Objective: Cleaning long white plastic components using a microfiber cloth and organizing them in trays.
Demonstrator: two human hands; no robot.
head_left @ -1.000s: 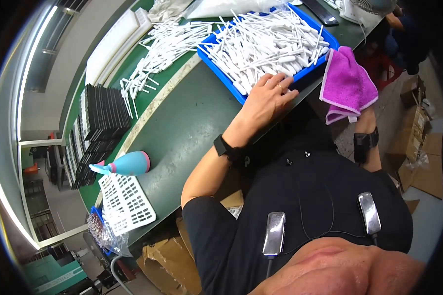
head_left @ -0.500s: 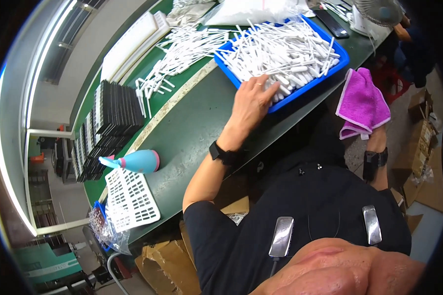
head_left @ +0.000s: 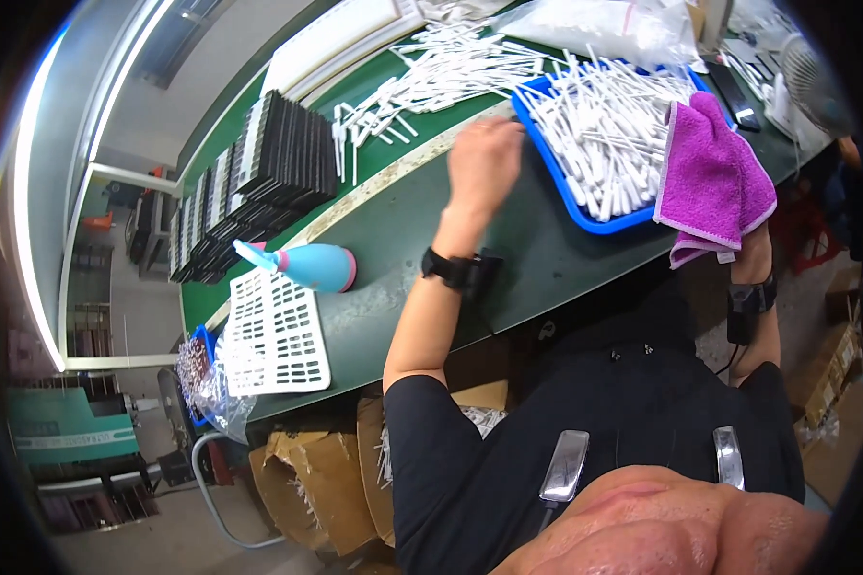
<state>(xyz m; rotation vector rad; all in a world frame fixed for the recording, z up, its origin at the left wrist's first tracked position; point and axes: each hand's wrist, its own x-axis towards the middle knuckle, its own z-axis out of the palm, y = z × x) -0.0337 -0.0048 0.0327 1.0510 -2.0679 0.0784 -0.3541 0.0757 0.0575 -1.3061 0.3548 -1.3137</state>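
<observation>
My left hand (head_left: 486, 165) hovers over the green table, just left of the blue tray (head_left: 594, 226). Its fingers are curled in, and whatever they may hold is hidden. A heap of white sticks with thicker ends (head_left: 609, 134) fills the tray. Over my right hand hangs a purple towel (head_left: 714, 182) with a pale hem. The towel hides the fingers gripping it and covers the tray's right part.
Loose white sticks (head_left: 451, 67) lie behind a pale strip. Stacked black slabs (head_left: 283, 153), a light-blue spray bottle (head_left: 318, 267) and a white slotted panel (head_left: 278, 335) stand to the left. A dark phone (head_left: 734, 96) lies beyond the tray. Cardboard boxes (head_left: 326, 489) sit below the table.
My left hand has come off the sticks in the tray to its left side, its fingers now curled. The towel in my right hand now overlaps the tray. The whole view has shifted.
</observation>
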